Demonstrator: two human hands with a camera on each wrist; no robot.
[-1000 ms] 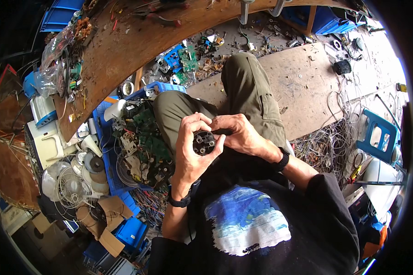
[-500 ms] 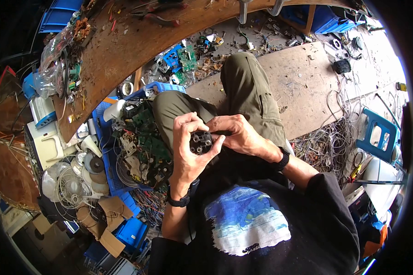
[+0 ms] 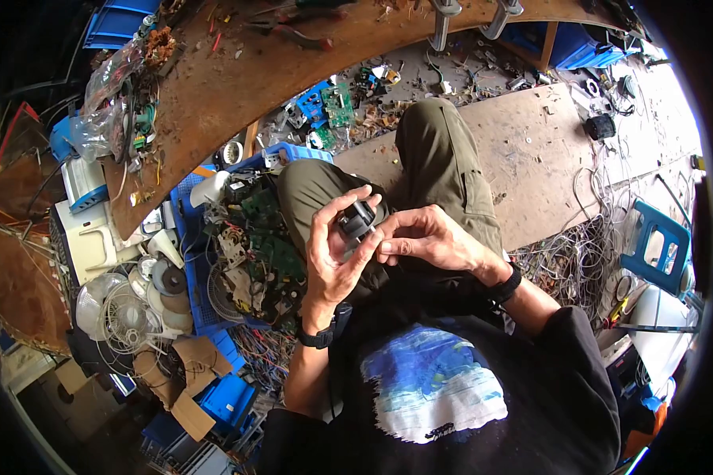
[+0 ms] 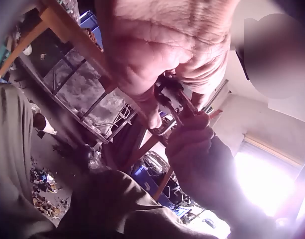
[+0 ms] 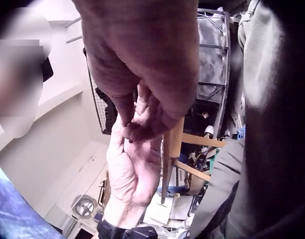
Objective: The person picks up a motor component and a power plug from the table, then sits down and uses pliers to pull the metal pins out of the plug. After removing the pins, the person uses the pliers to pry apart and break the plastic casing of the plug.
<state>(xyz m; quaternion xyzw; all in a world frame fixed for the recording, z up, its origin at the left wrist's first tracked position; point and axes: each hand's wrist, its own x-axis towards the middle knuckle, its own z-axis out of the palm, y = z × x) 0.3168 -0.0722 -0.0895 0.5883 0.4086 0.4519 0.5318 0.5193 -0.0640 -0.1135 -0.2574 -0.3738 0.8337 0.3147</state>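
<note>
In the head view my left hand [image 3: 330,269] holds a small black and grey round part [image 3: 358,222] between thumb and fingers, above my lap. The part is tilted, with its side toward the head camera. My right hand [image 3: 436,241] reaches in from the right, thumb and forefinger pinching at the part's edge beside the left thumb. In the left wrist view the dark part [image 4: 168,93] shows under the left palm, with metal strips along it and the right fingertips at its end. The right wrist view shows the right thumb meeting its fingers; the part is mostly hidden there.
A wooden workbench [image 3: 238,87] curves across the front, with red-handled pliers [image 3: 301,36] on it. At the left stands a blue crate [image 3: 203,313] of circuit boards, beside fan parts [image 3: 127,317]. Loose cables [image 3: 562,257] and a blue stool [image 3: 656,244] are at the right.
The round part has been turned: its holed face looked at the head camera before, and now its side shows. The right fingers have shifted lower. The head view has swung slightly.
</note>
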